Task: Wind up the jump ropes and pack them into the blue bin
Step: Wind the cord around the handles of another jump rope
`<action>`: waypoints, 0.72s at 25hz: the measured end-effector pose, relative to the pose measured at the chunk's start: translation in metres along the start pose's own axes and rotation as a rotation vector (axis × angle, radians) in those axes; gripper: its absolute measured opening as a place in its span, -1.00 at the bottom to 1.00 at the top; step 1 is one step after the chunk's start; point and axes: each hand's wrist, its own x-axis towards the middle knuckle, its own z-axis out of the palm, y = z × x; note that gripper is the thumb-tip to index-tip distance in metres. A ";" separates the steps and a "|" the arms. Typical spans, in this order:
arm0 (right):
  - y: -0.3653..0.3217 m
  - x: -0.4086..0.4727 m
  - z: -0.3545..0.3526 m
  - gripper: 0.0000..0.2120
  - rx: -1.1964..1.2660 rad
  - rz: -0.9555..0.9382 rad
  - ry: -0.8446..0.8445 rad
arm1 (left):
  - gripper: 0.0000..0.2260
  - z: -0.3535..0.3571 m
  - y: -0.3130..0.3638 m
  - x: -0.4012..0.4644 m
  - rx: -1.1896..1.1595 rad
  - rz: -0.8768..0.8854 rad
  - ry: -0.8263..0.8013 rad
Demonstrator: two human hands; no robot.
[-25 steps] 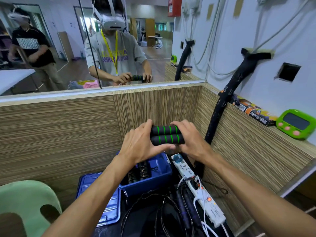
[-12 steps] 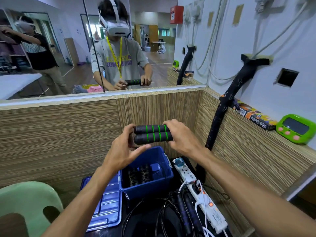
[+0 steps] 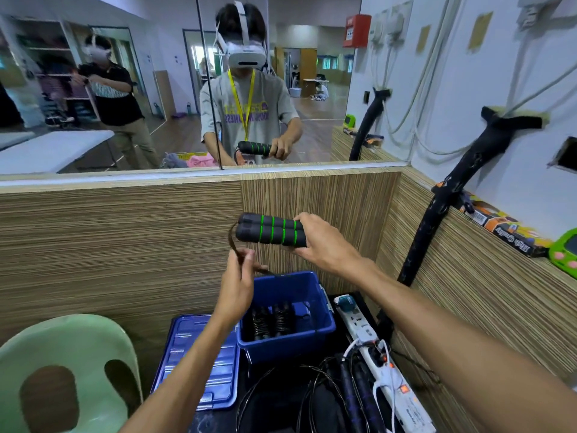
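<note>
My right hand [image 3: 324, 243] grips two black jump-rope handles with green rings [image 3: 270, 229], held side by side and level above the blue bin [image 3: 288, 342]. The thin dark rope [image 3: 233, 242] curves down from the handles' left end, and my left hand [image 3: 239, 281] pinches it just below. Inside the bin lie wound black ropes [image 3: 271, 320]. Another jump rope [image 3: 352, 389] with dark handles and loose black cord lies on the dark table in front of the bin.
The bin's blue lid [image 3: 199, 360] lies flat to its left. A white power strip [image 3: 384, 370] with cables runs along the right. A green plastic chair [image 3: 62, 370] stands at lower left. Wood-grain partition walls enclose the back and right; a black post [image 3: 434, 214] leans at right.
My left hand let go of the handles, dropped lower and took the rope. My right hand now holds both handles alone, a little further right.
</note>
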 end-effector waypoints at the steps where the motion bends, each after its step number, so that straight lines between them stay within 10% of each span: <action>1: -0.002 0.002 0.000 -0.57 0.015 0.004 0.003 | -0.88 0.009 0.000 -0.006 -0.079 -0.059 -0.015; 18: 0.000 -0.001 -0.008 -0.50 0.134 0.213 -0.039 | -0.93 0.085 0.021 -0.020 0.037 0.052 -0.532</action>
